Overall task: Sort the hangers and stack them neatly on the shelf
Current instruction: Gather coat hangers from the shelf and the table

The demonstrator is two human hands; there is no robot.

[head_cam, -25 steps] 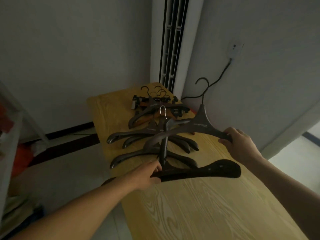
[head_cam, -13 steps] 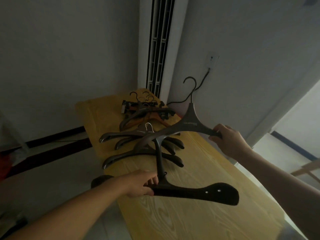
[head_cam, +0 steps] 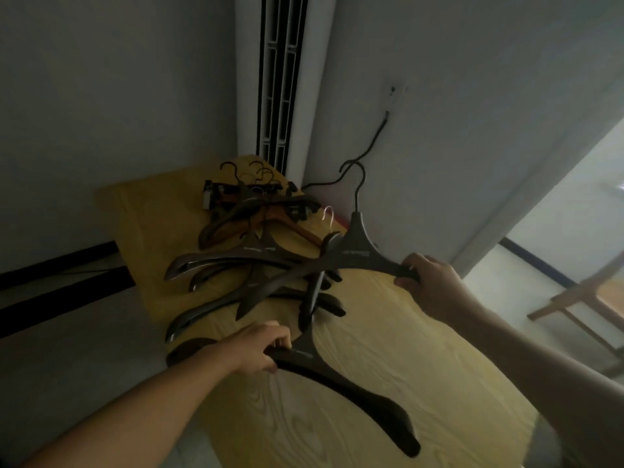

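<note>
Two dark, broad-shouldered hangers: my left hand [head_cam: 261, 347] grips the near hanger [head_cam: 341, 376], my right hand [head_cam: 430, 287] grips the raised hanger's [head_cam: 354, 255] arm tip.

Left hand [head_cam: 261, 346] tilted near hanger [head_cam: 341, 380]; its free end dropped lower.

Left hand [head_cam: 260, 347] and right hand [head_cam: 427, 283] each grip a dark hanger above the table [head_cam: 405, 383].
</note>
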